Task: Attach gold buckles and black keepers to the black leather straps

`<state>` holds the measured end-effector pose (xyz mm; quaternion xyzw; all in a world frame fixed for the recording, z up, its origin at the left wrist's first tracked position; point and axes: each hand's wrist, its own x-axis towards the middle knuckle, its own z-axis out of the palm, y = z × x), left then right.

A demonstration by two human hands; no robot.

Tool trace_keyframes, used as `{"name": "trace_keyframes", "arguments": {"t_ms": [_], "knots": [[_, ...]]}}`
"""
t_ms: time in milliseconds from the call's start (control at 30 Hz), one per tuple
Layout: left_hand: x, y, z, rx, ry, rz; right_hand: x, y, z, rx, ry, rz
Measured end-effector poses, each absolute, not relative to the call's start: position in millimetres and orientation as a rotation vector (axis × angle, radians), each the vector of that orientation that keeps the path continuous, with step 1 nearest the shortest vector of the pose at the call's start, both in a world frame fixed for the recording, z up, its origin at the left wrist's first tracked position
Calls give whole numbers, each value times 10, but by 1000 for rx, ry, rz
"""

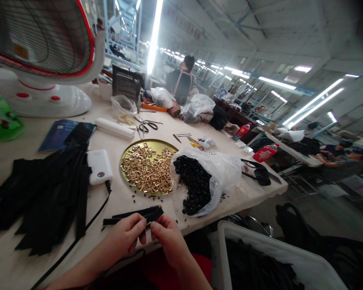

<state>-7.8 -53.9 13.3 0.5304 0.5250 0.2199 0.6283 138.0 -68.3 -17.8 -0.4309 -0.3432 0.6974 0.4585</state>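
Left hand (129, 229) and right hand (166, 233) both gripped a black strap (155, 214), fingertips close. Gold tray (163, 144) of metal pieces (148, 171) sat beyond.

Strap (154, 214) black. Small metal pieces (146, 171) shiny gold; tray (161, 145) yellow-gold. Small beads (195, 181) black; bag (226, 167) translucent white. Loose strips (51, 193) black. Tabletop (166, 129) cream. Fan (45, 64) white, red-rimmed. Booklet (56, 135) blue. Pouch (3, 117) mostly green. Bin (222, 249) white.

Head view, forward-down across table (166, 129)
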Motion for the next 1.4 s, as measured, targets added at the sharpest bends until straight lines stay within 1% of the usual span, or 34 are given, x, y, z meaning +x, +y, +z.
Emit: {"name": "trace_keyframes", "arguments": {"t_ms": [233,400,467,600,667,833,1133,1167,1233,1333,1400], "knots": [[-71,-545,42,1288,1170,515,1370,-677,-229,-1106,-822,1702],[-74,-566,53,1338,1234,502,1336,-653,-194,-1141,-865,1638],[-72,-573,64,1384,1265,505,1307,-649,-175,-1195,-953,1530],[-87,-561,34,1460,1300,534,1241,-668,-157,-1336,-1224,1094],[-108,-541,-27,1418,1282,498,1223,-675,-160,-1371,-1270,987],[-146,-481,-214,1296,1216,489,1257,-659,-154,-1247,-1277,1154],[-117,-418,-340,1246,1190,549,1445,-681,-119,-1184,-1704,1055],[-125,-422,-338,1256,1173,530,1535,-646,-121,-1238,-1758,1014],[-143,-435,-317,1285,1175,492,1779,-521,-121,-1482,-1834,814],[-149,-445,-258,1306,1216,481,2195,-236,-125,-1971,-1967,285],[-134,-444,-214,1307,1216,475,2400,-48,-146,-2063,-1974,206]]}}
